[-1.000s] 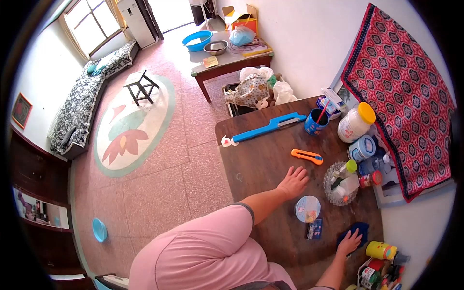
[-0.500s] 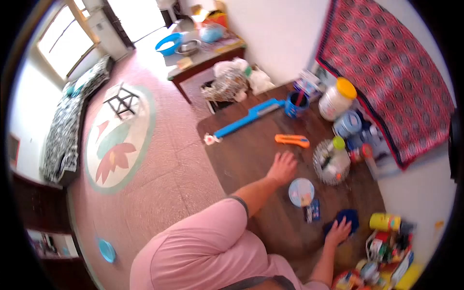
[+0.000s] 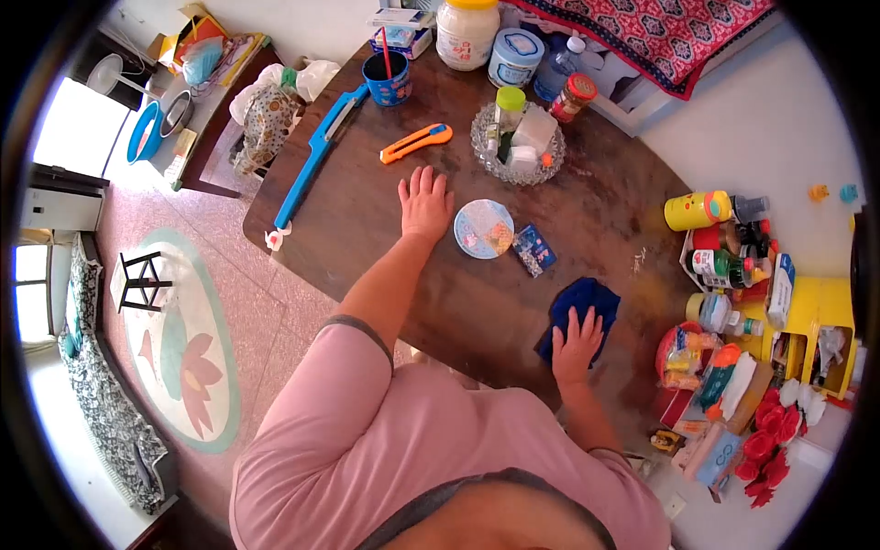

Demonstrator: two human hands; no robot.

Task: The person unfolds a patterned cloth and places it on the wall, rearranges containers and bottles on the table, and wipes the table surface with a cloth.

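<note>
My left hand [image 3: 426, 206] lies palm down on the dark wooden table [image 3: 449, 312], fingers spread. An orange utility knife [image 3: 416, 144] is just beyond its fingertips. To its right sit a round, pale patterned disc [image 3: 484, 229] and a small dark blue packet [image 3: 534, 250]. My right hand [image 3: 577, 346] rests flat with spread fingers on a crumpled dark blue cloth [image 3: 587, 307], pressing rather than visibly gripping it. The cloth lies partly under the palm, nearer me than the packet.
A long blue tool [image 3: 316, 165] lies near the left edge. Along the back stand a blue cup [image 3: 386, 81], a white jar [image 3: 467, 37], a tin [image 3: 515, 60] and a glass bowl [image 3: 519, 145]. Bottles and boxes crowd the right, beside a yellow organizer [image 3: 811, 312].
The head view has turned and tilted, so the table appears rotated and more of the right side shows. My right hand stays on the cloth; my left stays on the table.
</note>
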